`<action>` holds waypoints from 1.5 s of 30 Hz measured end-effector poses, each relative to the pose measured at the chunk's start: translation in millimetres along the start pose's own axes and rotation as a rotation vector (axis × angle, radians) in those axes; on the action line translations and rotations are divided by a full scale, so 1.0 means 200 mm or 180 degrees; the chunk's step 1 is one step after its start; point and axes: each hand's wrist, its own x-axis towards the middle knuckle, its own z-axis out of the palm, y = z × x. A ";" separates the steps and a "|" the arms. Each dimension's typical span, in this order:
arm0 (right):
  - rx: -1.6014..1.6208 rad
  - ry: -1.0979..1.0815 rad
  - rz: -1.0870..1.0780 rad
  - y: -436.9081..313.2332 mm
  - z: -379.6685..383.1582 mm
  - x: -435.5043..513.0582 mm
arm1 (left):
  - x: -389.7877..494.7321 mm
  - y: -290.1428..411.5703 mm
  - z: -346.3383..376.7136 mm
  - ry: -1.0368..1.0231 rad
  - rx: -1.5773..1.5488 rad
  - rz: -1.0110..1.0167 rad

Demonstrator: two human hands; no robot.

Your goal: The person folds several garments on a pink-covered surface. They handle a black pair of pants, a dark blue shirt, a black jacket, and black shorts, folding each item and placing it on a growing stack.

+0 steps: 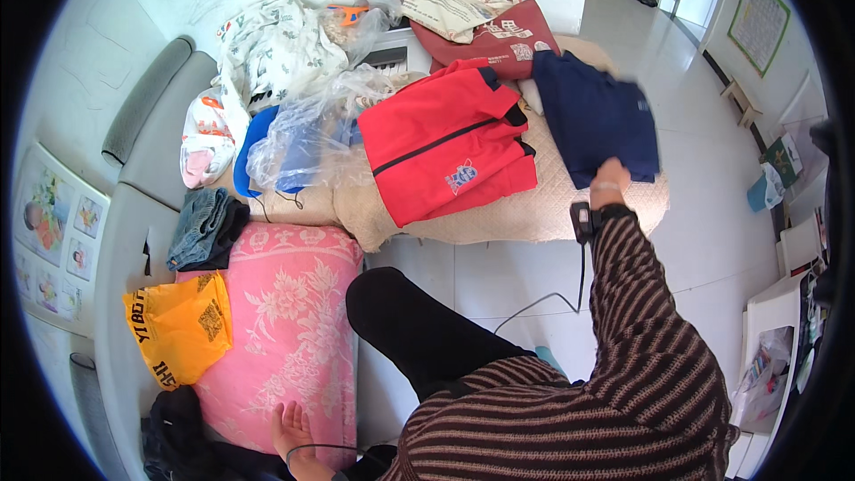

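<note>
My right hand (610, 180) grips the near edge of a folded navy blue garment (594, 117), whose right side is slightly blurred. That garment is at the right end of the sofa's beige quilted cover (461, 224). Just left of it lies a folded red jacket (447, 147) with a black zip line and a printed emblem. My left hand (292, 427) is palm up and holds nothing, its fingers loosely spread over a pink floral cover (294, 321). A black garment (175, 434) lies left of that hand.
Folded jeans (197, 227) and a yellow plastic bag (180, 327) sit along the left. Behind the jacket are clear plastic wrap (300, 140), a keyboard instrument (394, 57), a white patterned cloth (280, 47) and a dark red bag (494, 37). A cable (580, 280) hangs from my right wrist.
</note>
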 end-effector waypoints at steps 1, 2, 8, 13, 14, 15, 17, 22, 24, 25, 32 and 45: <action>0.0315 -0.0113 0.0351 0.12 -0.09 0.04 | 0.00 0.00 -0.02 -0.0011 0.0019 -0.0018; 0.0787 0.0233 0.0332 0.24 -0.10 0.05 | 0.00 0.01 -0.03 -0.0020 0.0018 0.0008; 0.1174 -0.0230 0.0511 0.46 -0.11 -0.07 | -0.05 0.06 -0.08 0.0205 -0.0138 0.0454; 0.0822 -0.1809 0.0853 0.52 -0.01 -0.51 | -0.25 0.20 -0.21 0.0434 -0.0611 0.1215; 0.1154 -0.2457 0.1093 0.48 0.04 -0.66 | -0.33 0.23 -0.25 0.0104 -0.0814 0.1495; 0.1207 -0.2577 0.1451 0.42 0.11 -0.83 | -0.36 0.31 -0.28 0.0340 -0.0967 0.1587; 0.1190 -0.3704 0.2173 0.28 0.18 -1.22 | -0.53 0.38 -0.35 0.0338 -0.1132 0.2110; 0.0097 -0.5948 0.1454 0.08 0.12 -2.18 | -1.09 0.45 -0.61 0.1406 -0.0816 0.3221; -0.0425 -0.6670 0.1101 0.10 0.10 -2.45 | -1.28 0.43 -0.71 0.2561 -0.0637 0.3361; -0.0681 -0.6998 0.0995 0.13 0.07 -2.56 | -1.37 0.42 -0.77 0.3019 -0.0577 0.3480; -0.1460 -0.7924 -0.1072 0.46 -0.16 -2.92 | -1.23 0.34 -1.04 0.3652 -0.0947 0.3271; -0.1089 -0.7794 -0.1835 0.51 -0.20 -2.93 | -0.34 0.72 -1.52 0.4275 0.1473 0.1795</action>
